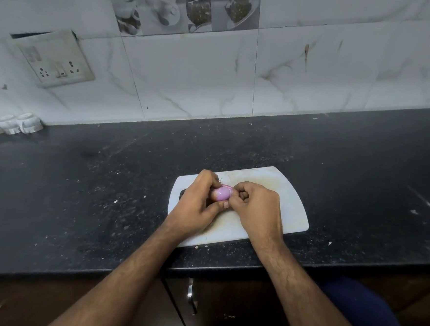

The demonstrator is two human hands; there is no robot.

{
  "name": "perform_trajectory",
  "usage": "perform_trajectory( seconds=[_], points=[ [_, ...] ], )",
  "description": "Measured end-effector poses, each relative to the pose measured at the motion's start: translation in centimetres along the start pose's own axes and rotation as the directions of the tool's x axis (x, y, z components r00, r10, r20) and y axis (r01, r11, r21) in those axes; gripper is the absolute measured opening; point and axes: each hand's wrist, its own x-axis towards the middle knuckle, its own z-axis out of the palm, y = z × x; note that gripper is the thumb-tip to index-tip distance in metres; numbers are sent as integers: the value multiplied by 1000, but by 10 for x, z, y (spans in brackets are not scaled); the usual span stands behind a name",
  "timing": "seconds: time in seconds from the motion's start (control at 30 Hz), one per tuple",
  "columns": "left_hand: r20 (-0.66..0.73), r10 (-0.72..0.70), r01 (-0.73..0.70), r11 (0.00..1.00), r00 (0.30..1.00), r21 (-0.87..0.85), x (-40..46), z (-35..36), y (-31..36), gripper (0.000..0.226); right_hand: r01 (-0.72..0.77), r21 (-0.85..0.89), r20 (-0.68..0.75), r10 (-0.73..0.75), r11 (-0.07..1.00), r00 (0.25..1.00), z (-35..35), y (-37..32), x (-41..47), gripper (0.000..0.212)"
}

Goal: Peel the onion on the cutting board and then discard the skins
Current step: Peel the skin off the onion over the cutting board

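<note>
Head view is filled by a marbled tile wall [215, 73] behind a black speckled desk [80, 179], its near edge running across the lower part of the picture. A white cutting board [278, 192] is laid near that front edge, slightly right of the middle, with its handle slot towards the left. A grimy socket plate [54, 58] is fixed to the wall at the far left, and small white cups [13, 123] are lined up at the desk's far left corner. Above the board's left half a small purple onion [222, 194] is held between both hands. It is gripped by the left hand [198, 202], whose fingers are curled round it, while a strip of skin at its top is pinched by the curled fingers of the right hand [255, 206].
</note>
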Motion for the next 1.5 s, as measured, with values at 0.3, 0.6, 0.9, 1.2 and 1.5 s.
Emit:
perform_trajectory(
  seconds=[0.3, 0.6, 0.9, 1.2, 1.5],
  points=[
    [-94, 0, -2, 1000, 996, -17, -2, -5, 4, 32, -157, 270, -9, 166, 950, 986, -2, 2, 0, 12],
    [-10, -173, 169, 971, 985, -171, -2, -10, -3, 29, -150, 302, -18, 163, 941, 986, -1, 1, 0, 18],
    [163, -282, 325, 846, 946, -423, 2, -11, -8, 39, -184, 340, -38, 209, 922, 977, -1, 4, 2, 10],
    [209, -282, 345, 845, 936, -409, 4, -16, -8, 31, -161, 368, -63, 198, 916, 978, 0, 5, 3, 16],
    [118, -294, 317, 887, 948, -336, 1, -15, -10, 22, -203, 331, 16, 210, 921, 978, -3, 16, 9, 12]
  ],
)
